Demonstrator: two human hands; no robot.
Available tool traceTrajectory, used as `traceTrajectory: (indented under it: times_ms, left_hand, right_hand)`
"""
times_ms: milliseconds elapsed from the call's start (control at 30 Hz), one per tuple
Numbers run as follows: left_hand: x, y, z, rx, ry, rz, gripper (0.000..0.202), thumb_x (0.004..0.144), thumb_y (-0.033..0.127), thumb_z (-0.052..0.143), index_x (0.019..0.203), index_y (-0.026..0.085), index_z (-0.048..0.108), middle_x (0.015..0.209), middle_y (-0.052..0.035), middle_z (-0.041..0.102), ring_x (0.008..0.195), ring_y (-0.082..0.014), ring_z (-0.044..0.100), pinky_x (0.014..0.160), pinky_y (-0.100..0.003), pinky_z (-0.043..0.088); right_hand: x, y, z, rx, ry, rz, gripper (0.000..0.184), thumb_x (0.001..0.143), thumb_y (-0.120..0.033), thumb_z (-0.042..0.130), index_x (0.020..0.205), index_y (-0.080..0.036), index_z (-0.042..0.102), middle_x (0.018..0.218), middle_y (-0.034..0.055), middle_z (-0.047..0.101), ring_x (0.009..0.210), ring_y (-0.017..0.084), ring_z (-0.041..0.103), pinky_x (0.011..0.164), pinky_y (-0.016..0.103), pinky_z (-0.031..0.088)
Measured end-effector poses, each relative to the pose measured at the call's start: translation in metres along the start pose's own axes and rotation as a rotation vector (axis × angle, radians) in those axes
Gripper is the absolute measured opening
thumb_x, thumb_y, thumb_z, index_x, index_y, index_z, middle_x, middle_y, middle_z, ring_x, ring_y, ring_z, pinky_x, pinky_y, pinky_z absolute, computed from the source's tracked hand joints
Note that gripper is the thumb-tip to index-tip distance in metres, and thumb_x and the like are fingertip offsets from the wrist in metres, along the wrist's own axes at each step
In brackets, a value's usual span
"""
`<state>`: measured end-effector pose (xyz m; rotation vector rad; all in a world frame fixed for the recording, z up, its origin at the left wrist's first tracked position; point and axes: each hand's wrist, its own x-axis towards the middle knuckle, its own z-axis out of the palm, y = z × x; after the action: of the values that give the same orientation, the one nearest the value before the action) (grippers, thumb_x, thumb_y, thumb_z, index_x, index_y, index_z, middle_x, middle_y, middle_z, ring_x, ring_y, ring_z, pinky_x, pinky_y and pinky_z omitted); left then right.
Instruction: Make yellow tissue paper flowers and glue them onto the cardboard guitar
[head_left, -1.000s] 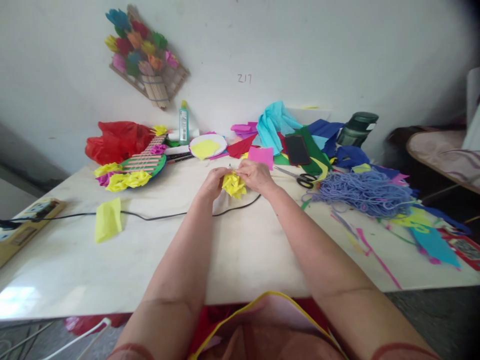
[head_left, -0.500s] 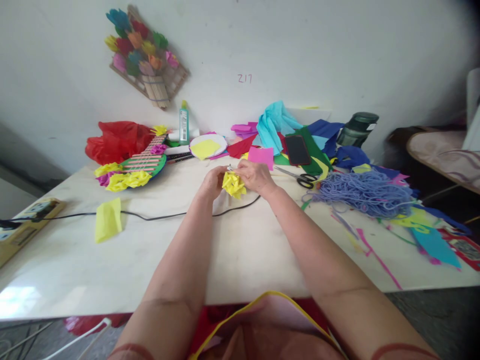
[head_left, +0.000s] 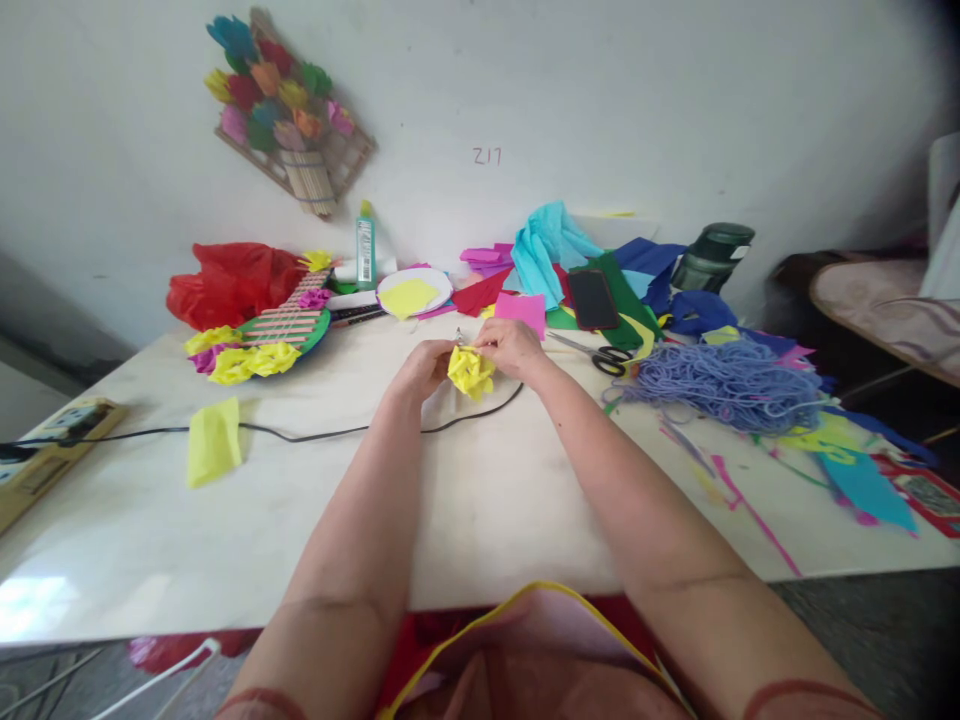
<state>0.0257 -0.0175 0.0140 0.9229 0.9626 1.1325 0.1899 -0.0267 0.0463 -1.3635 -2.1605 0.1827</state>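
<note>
A yellow paper flower (head_left: 471, 373) with crinkled petals is held up between my two hands above the table. The curled fingers of my left hand (head_left: 429, 368) close on its left side, partly hidden behind the petals. My right hand (head_left: 514, 348) pinches its upper right edge with thumb and fingers. Just above the flower, between the hands, a small silvery tip (head_left: 460, 336) shows; what it belongs to is hidden. Behind my right hand lies a pink paper square (head_left: 523, 315), and scissors (head_left: 600, 355) rest to the right.
A black cord (head_left: 300, 438) runs from a power strip (head_left: 56, 455) under my arms. Yellow paper (head_left: 213, 442) lies on it. A flower-decorated green craft (head_left: 285, 328), glue bottle (head_left: 366, 245), phone (head_left: 594, 299), coloured paper (head_left: 551, 250) and blue yarn (head_left: 727, 385) line the back and right.
The yellow flower has turned slightly and shows its face more roundly, shifting a little right. My right fingers have moved slightly along its edge. The whole view has shifted a little.
</note>
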Motion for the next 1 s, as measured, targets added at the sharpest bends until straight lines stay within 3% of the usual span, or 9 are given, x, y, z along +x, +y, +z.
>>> traceTrajectory:
  times_ms: [267, 433, 567, 833, 1000]
  left_hand:
    - [0.001, -0.002, -0.010, 0.088, -0.118, 0.072, 0.015, 0.059, 0.024, 0.071, 0.064, 0.011, 0.067, 0.056, -0.0025, 0.061, 0.052, -0.0118, 0.053, 0.051, -0.023, 0.039]
    - [0.001, -0.002, -0.011, 0.102, -0.132, 0.095, 0.016, 0.059, 0.026, 0.072, 0.061, 0.012, 0.065, 0.054, -0.0017, 0.058, 0.051, -0.0111, 0.051, 0.050, -0.023, 0.037]
    - [0.000, -0.001, -0.010, 0.124, -0.140, 0.088, 0.018, 0.059, 0.028, 0.073, 0.062, 0.012, 0.065, 0.054, -0.0020, 0.059, 0.051, -0.0113, 0.053, 0.050, -0.022, 0.038]
    - [-0.001, -0.002, -0.011, 0.156, -0.179, 0.096, 0.025, 0.055, 0.031, 0.079, 0.061, 0.012, 0.065, 0.053, -0.0014, 0.057, 0.050, -0.0100, 0.052, 0.050, -0.021, 0.038]
    - [-0.002, -0.002, -0.010, 0.154, -0.183, 0.079, 0.026, 0.053, 0.031, 0.080, 0.061, 0.012, 0.065, 0.053, -0.0017, 0.058, 0.050, -0.0102, 0.052, 0.050, -0.021, 0.038]
  right_hand:
    - [0.003, 0.006, 0.002, 0.116, -0.033, -0.053, 0.017, 0.078, -0.017, 0.065, 0.087, -0.021, 0.079, 0.091, 0.0034, 0.073, 0.084, 0.015, 0.063, 0.071, 0.024, 0.043]
    - [0.004, 0.015, 0.006, 0.214, -0.052, -0.161, 0.023, 0.080, -0.012, 0.059, 0.089, -0.018, 0.078, 0.086, 0.0041, 0.070, 0.081, 0.014, 0.061, 0.075, 0.024, 0.044]
    - [0.005, 0.020, 0.008, 0.275, -0.051, -0.166, 0.024, 0.082, -0.014, 0.057, 0.093, -0.016, 0.078, 0.085, 0.0045, 0.070, 0.077, 0.013, 0.060, 0.074, 0.024, 0.045]
    - [0.008, 0.026, 0.006, 0.138, -0.147, -0.187, 0.021, 0.085, -0.022, 0.058, 0.085, -0.016, 0.078, 0.083, 0.0042, 0.069, 0.079, 0.015, 0.059, 0.073, 0.023, 0.042]
    - [0.007, 0.024, 0.004, 0.091, -0.117, -0.189, 0.020, 0.086, -0.022, 0.059, 0.087, -0.017, 0.079, 0.085, 0.0046, 0.069, 0.079, 0.015, 0.060, 0.072, 0.024, 0.041]
